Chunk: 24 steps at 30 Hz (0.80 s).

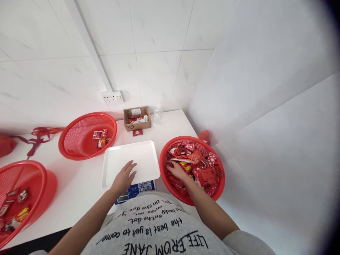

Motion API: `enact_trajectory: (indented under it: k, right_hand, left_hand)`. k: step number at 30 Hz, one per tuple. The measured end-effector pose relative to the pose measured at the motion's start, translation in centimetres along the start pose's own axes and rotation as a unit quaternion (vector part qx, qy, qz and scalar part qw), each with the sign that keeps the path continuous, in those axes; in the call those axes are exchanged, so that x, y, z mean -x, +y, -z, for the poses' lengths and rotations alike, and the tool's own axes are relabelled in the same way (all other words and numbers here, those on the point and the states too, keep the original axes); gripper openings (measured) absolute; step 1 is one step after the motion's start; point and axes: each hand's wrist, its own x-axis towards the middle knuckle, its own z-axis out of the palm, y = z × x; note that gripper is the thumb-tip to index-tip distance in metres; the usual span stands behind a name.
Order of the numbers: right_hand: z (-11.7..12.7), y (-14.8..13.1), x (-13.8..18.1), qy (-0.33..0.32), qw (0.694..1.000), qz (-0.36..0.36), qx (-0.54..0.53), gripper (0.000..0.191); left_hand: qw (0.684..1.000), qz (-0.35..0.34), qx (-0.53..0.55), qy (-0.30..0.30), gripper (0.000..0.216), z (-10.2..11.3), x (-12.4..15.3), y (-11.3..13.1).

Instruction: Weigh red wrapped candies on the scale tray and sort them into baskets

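My left hand (124, 177) lies flat, fingers apart, on the near edge of a white tray (138, 156) that sits on a scale with a blue keypad (138, 187). My right hand (177, 170) reaches into a red basket (220, 184) full of red candy packets (199, 163) at my right. Its fingers curl down among the packets; what they grip is hidden.
A second red basket (77, 141) holding a few packets stands at the back left. A third red basket (39, 187) with some packets is at the near left. A small cardboard box (137, 118), a clear bottle (157, 115) and a wall socket (112, 96) are behind the tray. Red ribbons (39, 136) lie far left.
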Motion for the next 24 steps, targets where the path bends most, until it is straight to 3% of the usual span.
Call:
enact_trajectory:
  k: [5, 9, 13, 20, 24]
  right_hand:
    - [0.3, 0.0, 2.4, -0.047, 0.977, 0.034, 0.204, 0.056]
    - [-1.2, 0.6, 2.7, -0.037, 0.952, -0.028, 0.301, 0.06]
    - [-2.5, 0.8, 1.6, 0.037, 0.958, -0.059, 0.277, 0.048]
    - [-1.8, -0.6, 1.3, 0.055, 0.976, -0.015, 0.212, 0.034]
    - [-1.1, -2.0, 2.6, 0.078, 0.995, -0.033, 0.053, 0.029]
  left_hand:
    - [1.0, -0.014, 0.005, -0.013, 0.034, 0.3, -0.3, -1.3]
    - [0.999, -0.028, 0.014, -0.026, 0.035, 0.4, -0.5, -1.5]
    - [0.998, -0.041, 0.022, -0.034, 0.034, 0.6, -0.2, -1.7]
    - [0.998, -0.055, 0.032, -0.021, 0.033, 1.4, 0.9, -3.5]
    - [0.997, -0.059, 0.035, -0.019, 0.033, 1.1, 1.1, -4.1]
